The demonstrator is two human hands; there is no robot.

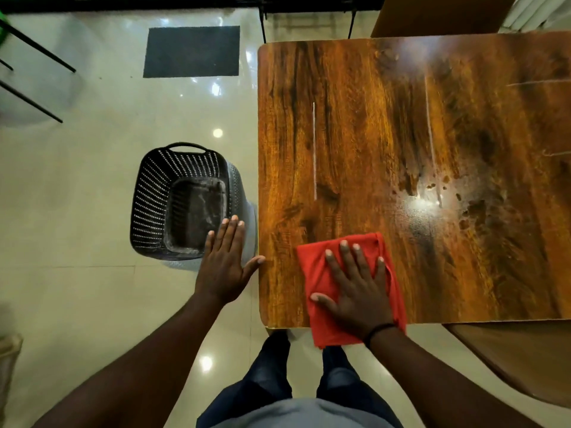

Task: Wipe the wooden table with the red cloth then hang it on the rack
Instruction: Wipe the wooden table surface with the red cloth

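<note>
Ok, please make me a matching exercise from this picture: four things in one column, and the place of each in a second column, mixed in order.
Things:
1. red cloth
2. black perforated plastic basket
3. dark rectangular floor mat
4. left hand

Places:
A. on the floor near the far wall
B. flat under the right hand, at the near edge of the wooden table
C. open, beside the table's left edge, thumb at that edge
D. on the floor, left of the table

Pairs: 1-B, 2-D, 3-A, 4-C
</note>
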